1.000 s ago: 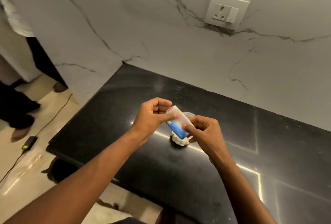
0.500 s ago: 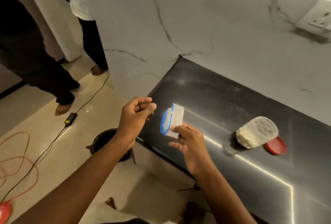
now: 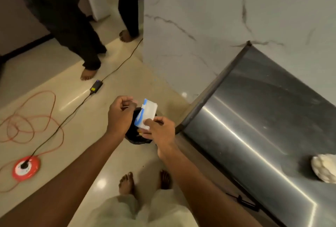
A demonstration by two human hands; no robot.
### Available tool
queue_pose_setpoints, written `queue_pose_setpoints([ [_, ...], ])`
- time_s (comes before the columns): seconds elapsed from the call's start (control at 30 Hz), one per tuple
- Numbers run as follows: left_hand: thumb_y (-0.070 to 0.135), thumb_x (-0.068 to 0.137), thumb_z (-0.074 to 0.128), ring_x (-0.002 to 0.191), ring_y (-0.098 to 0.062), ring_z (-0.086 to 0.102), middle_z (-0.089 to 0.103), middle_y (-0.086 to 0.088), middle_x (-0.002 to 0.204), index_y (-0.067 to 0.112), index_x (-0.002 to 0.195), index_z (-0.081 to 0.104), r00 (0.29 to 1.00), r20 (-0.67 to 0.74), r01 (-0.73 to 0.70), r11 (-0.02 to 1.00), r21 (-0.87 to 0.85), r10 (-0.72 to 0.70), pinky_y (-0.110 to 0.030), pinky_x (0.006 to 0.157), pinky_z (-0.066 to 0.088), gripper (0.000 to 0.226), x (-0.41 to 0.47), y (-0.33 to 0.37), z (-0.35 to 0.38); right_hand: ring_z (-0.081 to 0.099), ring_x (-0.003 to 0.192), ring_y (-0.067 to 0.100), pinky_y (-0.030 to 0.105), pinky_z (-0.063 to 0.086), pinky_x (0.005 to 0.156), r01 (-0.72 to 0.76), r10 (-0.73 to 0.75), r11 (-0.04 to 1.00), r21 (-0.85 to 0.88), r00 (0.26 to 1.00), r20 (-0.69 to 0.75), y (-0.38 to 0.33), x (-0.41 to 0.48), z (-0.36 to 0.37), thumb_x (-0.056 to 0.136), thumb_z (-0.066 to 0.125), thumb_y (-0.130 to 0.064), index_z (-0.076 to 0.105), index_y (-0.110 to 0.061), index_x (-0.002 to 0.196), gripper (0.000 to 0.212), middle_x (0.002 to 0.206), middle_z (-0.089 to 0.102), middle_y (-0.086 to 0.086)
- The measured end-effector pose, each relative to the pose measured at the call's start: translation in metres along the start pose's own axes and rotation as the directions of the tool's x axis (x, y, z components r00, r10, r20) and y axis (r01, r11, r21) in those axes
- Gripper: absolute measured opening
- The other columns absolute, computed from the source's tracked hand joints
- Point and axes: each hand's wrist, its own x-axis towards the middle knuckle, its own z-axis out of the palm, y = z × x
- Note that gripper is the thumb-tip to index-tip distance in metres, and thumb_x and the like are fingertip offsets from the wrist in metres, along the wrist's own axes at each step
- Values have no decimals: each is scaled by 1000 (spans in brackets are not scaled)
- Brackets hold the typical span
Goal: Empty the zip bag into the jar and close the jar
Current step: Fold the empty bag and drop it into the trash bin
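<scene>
- Head view, far left: an orange coiled cable (image 3: 31,117) and a round red extension reel (image 3: 26,168) lie on the glossy cream floor (image 3: 76,147), well apart from the work.
- The left hand (image 3: 121,116) is curled into a loose fist beside the bag; whether its fingertips touch the bag or pinch anything, I cannot tell.
- Between the hands, the small clear plastic zip bag with a blue seal strip (image 3: 146,113) hangs over a dark bin lined with a black bag (image 3: 138,137) on the floor.
- The bag looks limp, flat and probably empty: very light, soft, a little slippery. The stiffer seal edge or a corner is likely the surest place to hold.
- The right hand (image 3: 160,132) pinches the bag's lower corner between thumb and fingers.
- Far right, on the polished black stone counter (image 3: 254,117), the clear plastic jar filled with white pieces (image 3: 324,168) stands at the frame edge; no lid is visible, so closing probably remains.
</scene>
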Motion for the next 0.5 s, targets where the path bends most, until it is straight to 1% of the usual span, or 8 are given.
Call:
queue_pose_setpoints([
  [0.07, 12, 95, 71, 99, -23, 70, 76, -8, 109, 19, 111, 72, 997, -31, 67, 998, -8, -67, -51, 97, 58, 17, 24, -33, -5, 80, 67, 21, 28, 59, 51, -34, 30, 989, -146, 999, -26, 28, 44, 13, 87, 78, -12, 66, -7, 103, 21, 94, 78, 12],
  [0.13, 13, 94, 74, 97, -24, 70, 76, -12, 108, 19, 106, 72, 989, -43, 141, 990, -28, -142, -49, 96, 60, 14, 49, -75, -10, 79, 74, 23, 33, 63, 57, -52, 33, 944, -327, 997, -63, 65, 92, 20, 86, 79, -14, 67, -13, 96, 16, 95, 76, 11],
  [0.2, 13, 94, 75, 91, -19, 71, 76, -7, 100, 20, 102, 72, 981, -46, 190, 981, -29, -191, -43, 94, 60, 11, 72, -123, -14, 77, 80, 29, 44, 66, 69, -95, 55, 878, -468, 994, -99, 108, 140, 20, 87, 78, -15, 64, -17, 85, 14, 93, 76, 13],
  [0.27, 15, 95, 76, 85, -11, 68, 74, -3, 96, 15, 104, 72, 973, -38, 228, 974, -13, -228, -38, 85, 58, 10, 93, -168, -15, 76, 72, 29, 45, 67, 68, -181, 131, 839, -513, 983, -132, 147, 183, 17, 89, 76, -14, 63, -14, 84, 14, 89, 76, 16],
  [0.33, 18, 95, 77, 85, -11, 67, 74, -6, 101, 11, 108, 72, 965, -28, 261, 965, 1, -261, -31, 79, 52, 15, 114, -212, -16, 74, 65, 27, 42, 66, 64, -248, 191, 818, -519, 968, -161, 182, 223, 18, 90, 75, -12, 67, -6, 93, 10, 85, 75, 17],
  [0.4, 17, 95, 77, 87, -14, 67, 75, -7, 103, 9, 109, 73, 961, -29, 277, 961, 16, -276, -26, 76, 50, 17, 131, -248, -16, 72, 61, 23, 37, 64, 60, -279, 227, 818, -503, 960, -164, 210, 259, 21, 91, 74, -11, 68, 0, 109, 21, 85, 74, 15],
  [0.43, 17, 95, 77, 87, -13, 67, 74, -6, 101, 8, 109, 73, 960, -34, 279, 960, 27, -278, -23, 75, 49, 17, 139, -266, -17, 72, 63, 22, 37, 64, 62, -290, 246, 821, -492, 957, -152, 225, 276, 24, 93, 72, -10, 67, 3, 117, 28, 90, 75, 17],
  [0.5, 18, 95, 77, 86, -10, 67, 73, -3, 96, 8, 109, 73, 959, -46, 283, 958, 54, -281, -21, 74, 49, 18, 150, -296, -16, 75, 79, 26, 41, 65, 76, -316, 287, 828, -462, 949, -134, 249, 305, 29, 98, 69, -11, 61, 5, 130, 37, 108, 75, 23],
])
